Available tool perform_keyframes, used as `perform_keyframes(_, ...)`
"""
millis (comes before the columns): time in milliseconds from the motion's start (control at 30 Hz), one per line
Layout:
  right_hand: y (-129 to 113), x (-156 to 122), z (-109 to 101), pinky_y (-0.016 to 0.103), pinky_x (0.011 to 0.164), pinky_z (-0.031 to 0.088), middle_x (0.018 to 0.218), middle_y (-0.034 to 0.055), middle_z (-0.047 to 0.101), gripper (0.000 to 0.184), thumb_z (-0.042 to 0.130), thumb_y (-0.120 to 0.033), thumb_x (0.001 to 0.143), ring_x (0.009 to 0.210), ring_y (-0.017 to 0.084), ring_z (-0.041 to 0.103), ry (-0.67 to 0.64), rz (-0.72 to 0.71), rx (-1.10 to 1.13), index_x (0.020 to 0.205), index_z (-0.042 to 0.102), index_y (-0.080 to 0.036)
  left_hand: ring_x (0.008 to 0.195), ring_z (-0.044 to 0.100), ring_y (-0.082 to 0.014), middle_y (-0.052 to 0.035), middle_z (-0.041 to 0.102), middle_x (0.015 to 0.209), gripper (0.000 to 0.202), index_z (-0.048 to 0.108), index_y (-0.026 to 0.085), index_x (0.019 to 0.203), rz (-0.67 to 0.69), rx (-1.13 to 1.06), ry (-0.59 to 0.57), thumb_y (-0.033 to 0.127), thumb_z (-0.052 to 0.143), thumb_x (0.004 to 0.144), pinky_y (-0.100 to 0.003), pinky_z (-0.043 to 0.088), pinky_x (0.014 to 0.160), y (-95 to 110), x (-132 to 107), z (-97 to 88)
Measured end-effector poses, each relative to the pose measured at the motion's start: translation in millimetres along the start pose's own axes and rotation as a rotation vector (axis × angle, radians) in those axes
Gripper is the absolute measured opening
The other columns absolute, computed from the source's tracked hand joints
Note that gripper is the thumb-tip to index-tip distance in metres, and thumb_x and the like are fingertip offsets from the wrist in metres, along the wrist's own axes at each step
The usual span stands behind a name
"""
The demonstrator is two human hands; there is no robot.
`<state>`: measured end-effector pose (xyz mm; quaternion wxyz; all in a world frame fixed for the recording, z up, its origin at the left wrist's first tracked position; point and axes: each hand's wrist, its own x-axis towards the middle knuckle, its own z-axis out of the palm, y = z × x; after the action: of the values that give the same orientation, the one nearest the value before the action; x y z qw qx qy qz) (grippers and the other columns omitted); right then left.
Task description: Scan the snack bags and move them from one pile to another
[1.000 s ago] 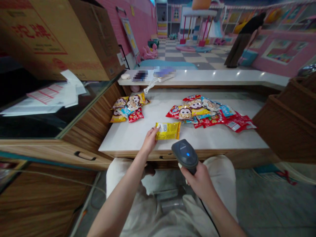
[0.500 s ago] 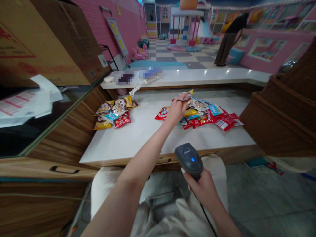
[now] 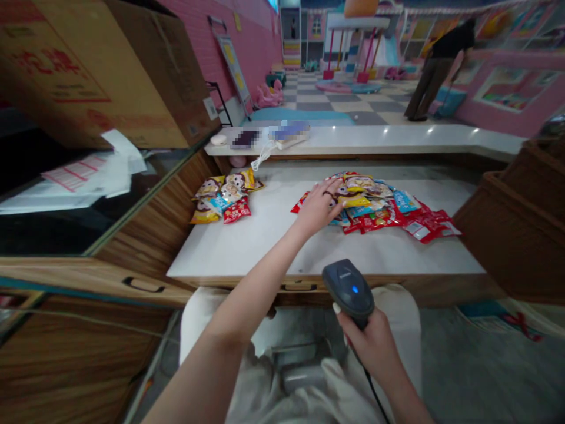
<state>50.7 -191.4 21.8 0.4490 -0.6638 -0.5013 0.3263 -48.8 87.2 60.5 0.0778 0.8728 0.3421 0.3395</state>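
Observation:
My left hand [image 3: 321,206] lies over the left side of a heap of snack bags [image 3: 383,213], fingers stretched out and touching a yellow bag [image 3: 355,201]. Red, blue and yellow packets overlap in this heap, and some are partly hidden under others. In my right hand [image 3: 369,343] is a dark grey barcode scanner [image 3: 348,288] with a lit blue light, held above my lap. Its black cord [image 3: 375,391] hangs down from the handle. A smaller group of snack bags [image 3: 226,197] rests on the left side of the white desk [image 3: 265,247].
A cardboard box [image 3: 154,76] and white papers [image 3: 99,179] occupy the glass-topped counter at left. Behind the desk runs a white ledge [image 3: 353,138] bearing a blurred phone-like item and a white cable [image 3: 263,154]. Brown wicker baskets [image 3: 512,229] stand at right. A person [image 3: 436,70] bends over farther back.
My left hand has lowered and flattened onto the heap; a yellow bag that stood up at its fingers now lies down. The scanner stays in my right hand. The view has turned left.

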Motion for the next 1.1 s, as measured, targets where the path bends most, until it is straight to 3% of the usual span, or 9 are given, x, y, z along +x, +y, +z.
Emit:
perform_keyframes(100,-1.2,-1.7,6.7,0.029,0.045,0.047,0.044,0.0039,0.06,0.037,0.067,-0.05,0.087,0.053,0.027,0.069,-0.083,-0.003,0.001,0.058,0.058,-0.029,0.158,0.047,-0.0307,-0.0186,0.051,0.169,0.064,0.049,0.016,0.162,-0.15,0.087,0.02,0.029,0.06,0.1,-0.053,0.032,0.134,-43.1,-55.0,-26.1)
perform_keyframes(233,1.0,-1.5,14.0,0.028,0.046,0.049,0.046,0.0043,0.064,0.039,0.067,-0.05,0.092,0.048,0.025,0.067,-0.175,-0.035,-0.021,0.062,0.062,-0.027,0.163,0.038,-0.0369,-0.0223,0.04,0.174,0.073,0.046,0.011,0.164,-0.443,0.312,0.008,0.022,0.062,0.094,-0.057,0.026,0.136,-104.3,-114.2,-66.9)
perform_keyframes(367,4.2,-1.0,20.5,0.028,0.047,0.05,0.045,0.0034,0.064,0.038,0.068,-0.052,0.096,0.049,0.025,0.069,-0.216,-0.06,-0.031,0.068,0.07,-0.025,0.167,0.027,-0.0413,-0.0226,0.033,0.177,0.07,0.048,0.008,0.164,-0.599,0.479,-0.04,0.026,0.059,0.097,-0.061,0.018,0.136,-145.0,-144.1,-99.1)
perform_keyframes(500,4.3,-2.4,23.5,0.028,0.047,0.051,0.046,0.003,0.065,0.036,0.069,-0.051,0.096,0.048,0.026,0.069,-0.214,-0.077,-0.034,0.072,0.073,-0.024,0.167,0.029,-0.0402,-0.0197,0.04,0.175,0.059,0.057,0.013,0.159,-0.613,0.46,-0.064,0.029,0.052,0.102,-0.064,0.019,0.135,-162.0,-153.3,-110.6)
perform_keyframes(633,2.4,-2.8,22.7,0.028,0.045,0.049,0.046,0.0024,0.065,0.036,0.069,-0.051,0.097,0.045,0.024,0.067,-0.21,-0.092,-0.054,0.075,0.074,-0.023,0.163,0.037,-0.0388,-0.0197,0.049,0.169,0.051,0.065,0.014,0.15,-0.567,0.297,0.069,0.03,0.051,0.104,-0.063,0.019,0.135,-157.5,-157.9,-109.8)
perform_keyframes(700,0.7,-2.2,22.6,0.028,0.045,0.049,0.046,0.0026,0.065,0.036,0.068,-0.051,0.098,0.045,0.024,0.067,-0.207,-0.099,-0.063,0.077,0.075,-0.023,0.158,0.046,-0.0368,-0.02,0.057,0.163,0.049,0.066,0.014,0.147,-0.531,0.124,0.166,0.034,0.052,0.104,-0.059,0.027,0.134,-147.7,-162.4,-106.8)
perform_keyframes(800,-2.7,-2.1,24.9,0.027,0.045,0.049,0.045,0.0027,0.065,0.034,0.069,-0.051,0.096,0.048,0.026,0.07,-0.2,-0.098,-0.055,0.08,0.077,-0.022,0.14,0.063,-0.0356,-0.0199,0.071,0.146,0.052,0.068,0.014,0.141,-0.545,-0.194,0.301,0.049,0.054,0.104,-0.052,0.044,0.124,-124.7,-170.6,-98.5)
perform_keyframes(933,-7.5,-5.7,31.4,0.027,0.044,0.049,0.043,0.0014,0.063,0.031,0.069,-0.049,0.094,0.048,0.027,0.07,-0.167,-0.096,-0.033,0.084,0.078,-0.022,0.127,0.071,-0.0337,-0.0159,0.079,0.125,0.058,0.073,0.015,0.124,-0.692,-0.698,0.467,0.065,0.066,0.096,-0.047,0.052,0.116,-86.9,-176.4,-80.3)
perform_keyframes(1100,-10.9,-8.5,35.5,0.028,0.043,0.047,0.045,0.0008,0.063,0.028,0.069,-0.047,0.092,0.042,0.025,0.066,-0.139,-0.101,-0.016,0.09,0.077,-0.021,0.115,0.076,-0.0277,-0.0097,0.082,0.106,0.056,0.074,0.019,0.114,-0.851,-1.256,0.413,0.062,0.086,0.082,-0.04,0.061,0.103,-53.7,-173.7,-56.0)
